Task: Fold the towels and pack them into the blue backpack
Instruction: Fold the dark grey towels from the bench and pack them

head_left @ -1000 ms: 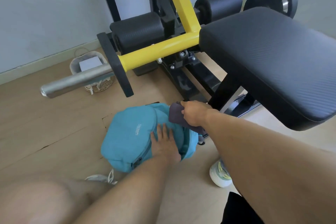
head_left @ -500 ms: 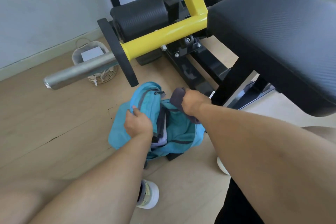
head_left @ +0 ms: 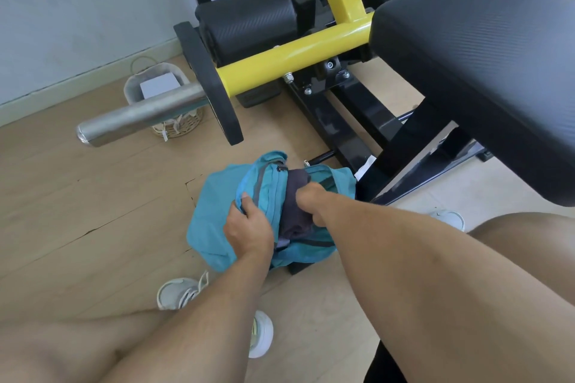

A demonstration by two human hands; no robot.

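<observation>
The wooden floor (head_left: 77,211) carried the blue backpack (head_left: 214,221) near the middle, a woven basket (head_left: 168,121) far to its left by the wall, the black frame of the gym bench (head_left: 345,134) behind it, and what looked like two white shoes (head_left: 177,292) nearer.

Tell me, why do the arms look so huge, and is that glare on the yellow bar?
Head view: the wide-angle lens swells the near forearms and bends edges; soft daylight leaves a mild sheen on the yellow bar and the steel sleeve; the backpack stays sharp.
</observation>
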